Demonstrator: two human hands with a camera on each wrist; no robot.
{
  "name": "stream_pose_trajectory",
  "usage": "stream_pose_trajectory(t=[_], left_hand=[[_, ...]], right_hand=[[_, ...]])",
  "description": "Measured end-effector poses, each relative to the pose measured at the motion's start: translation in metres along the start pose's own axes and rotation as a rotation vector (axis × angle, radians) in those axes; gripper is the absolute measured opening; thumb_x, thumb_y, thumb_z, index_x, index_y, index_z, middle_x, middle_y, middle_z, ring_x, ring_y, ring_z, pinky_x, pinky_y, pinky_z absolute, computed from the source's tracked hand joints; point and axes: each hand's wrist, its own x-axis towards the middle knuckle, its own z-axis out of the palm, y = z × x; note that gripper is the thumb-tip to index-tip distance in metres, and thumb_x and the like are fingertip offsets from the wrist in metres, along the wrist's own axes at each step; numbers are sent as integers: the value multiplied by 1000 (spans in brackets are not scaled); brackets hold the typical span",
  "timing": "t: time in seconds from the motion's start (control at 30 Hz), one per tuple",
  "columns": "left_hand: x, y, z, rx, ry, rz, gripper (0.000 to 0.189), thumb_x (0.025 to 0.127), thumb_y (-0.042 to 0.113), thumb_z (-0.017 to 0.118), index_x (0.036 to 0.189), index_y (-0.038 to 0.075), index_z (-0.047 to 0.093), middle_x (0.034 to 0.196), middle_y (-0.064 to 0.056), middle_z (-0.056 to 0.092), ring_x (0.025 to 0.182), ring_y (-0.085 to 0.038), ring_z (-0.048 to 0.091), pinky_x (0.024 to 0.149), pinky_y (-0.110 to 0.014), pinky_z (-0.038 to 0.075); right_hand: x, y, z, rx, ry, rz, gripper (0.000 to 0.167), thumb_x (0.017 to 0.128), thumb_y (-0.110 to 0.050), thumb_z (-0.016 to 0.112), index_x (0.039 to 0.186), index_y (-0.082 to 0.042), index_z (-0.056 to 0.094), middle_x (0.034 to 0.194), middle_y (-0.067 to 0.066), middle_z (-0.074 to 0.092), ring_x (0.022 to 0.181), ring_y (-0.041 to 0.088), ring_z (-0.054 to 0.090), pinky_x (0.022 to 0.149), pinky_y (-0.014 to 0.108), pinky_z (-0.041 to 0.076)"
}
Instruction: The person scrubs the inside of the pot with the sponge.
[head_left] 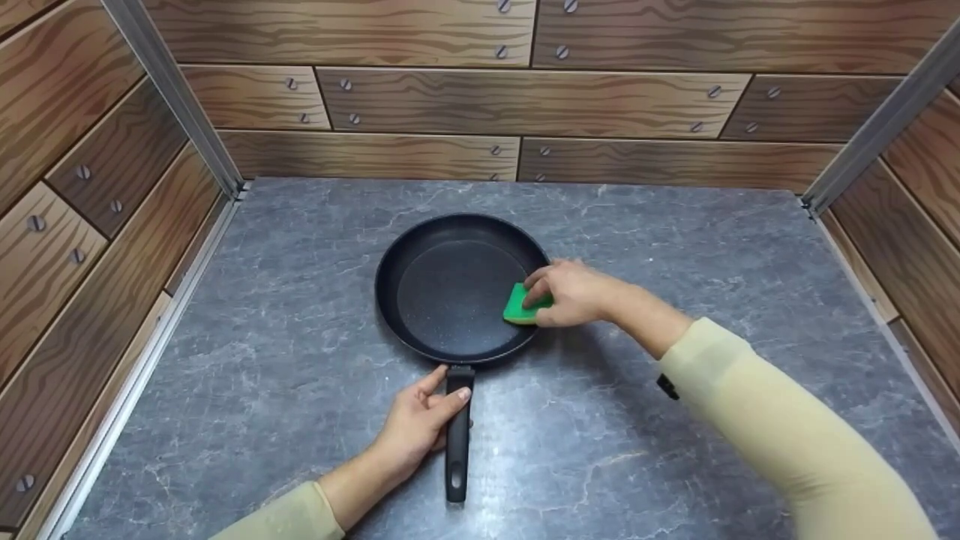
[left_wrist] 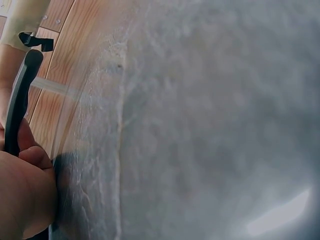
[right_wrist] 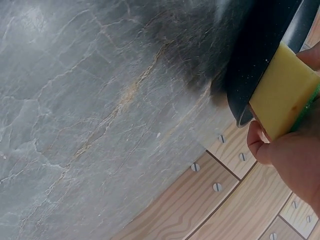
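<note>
A black frying pan (head_left: 461, 292) lies on the grey marbled table, its handle (head_left: 457, 480) pointing toward me. My left hand (head_left: 412, 424) grips that handle near the pan body, thumb on top. The left wrist view shows the same handle (left_wrist: 21, 95) rising out of the left hand (left_wrist: 27, 185). At the pan's right inner side, my right hand (head_left: 574, 294) holds a green and yellow sponge (head_left: 519, 306). In the right wrist view the sponge's yellow side (right_wrist: 282, 92) shows beside the pan's rim, pinched by the right hand (right_wrist: 295, 160).
The grey table (head_left: 300, 360) spreads around the pan. Wood-patterned panels (head_left: 450, 97) stand at the back and both sides, with metal posts (head_left: 180, 97) at the far corners. A black clip (head_left: 667, 387) hangs at the right sleeve.
</note>
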Motion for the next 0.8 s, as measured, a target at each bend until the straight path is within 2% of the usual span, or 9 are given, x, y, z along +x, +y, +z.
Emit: stream_pose_trajectory(t=[0.13, 0.37, 0.53, 0.8], left_hand=[[1, -1, -1, -1, 0, 6, 84, 103, 12, 71, 164, -9, 17, 70, 0, 69, 44, -3, 46, 40, -18, 32], [1, -1, -1, 6, -1, -3, 85, 103, 13, 71, 165, -9, 17, 71, -2, 71, 45, -4, 48, 40, -18, 32], [1, -2, -1, 5, -6, 3, 84, 103, 13, 71, 164, -10, 18, 70, -2, 70, 43, -4, 45, 40, -18, 30], [1, -2, -2, 1, -4, 13, 85, 102, 12, 72, 164, -10, 18, 68, 0, 68, 41, -3, 39, 39, -18, 29]], right_hand=[[-1, -2, 1, -3, -4, -9, 41, 91, -28, 64, 125, -13, 80, 145, 16, 63, 135, 47, 54, 115, 67, 35], [0, -5, 5, 12, 4, -40, 39, 89, -28, 65, 121, -13, 82, 140, 16, 67, 130, 43, 59, 113, 60, 42], [0, -6, 7, 53, 6, -55, 38, 88, -27, 65, 118, -13, 83, 138, 17, 68, 128, 41, 62, 109, 55, 49], [2, -11, 8, 117, -11, -59, 38, 87, -26, 65, 117, -13, 84, 137, 16, 69, 128, 38, 63, 105, 50, 53]])
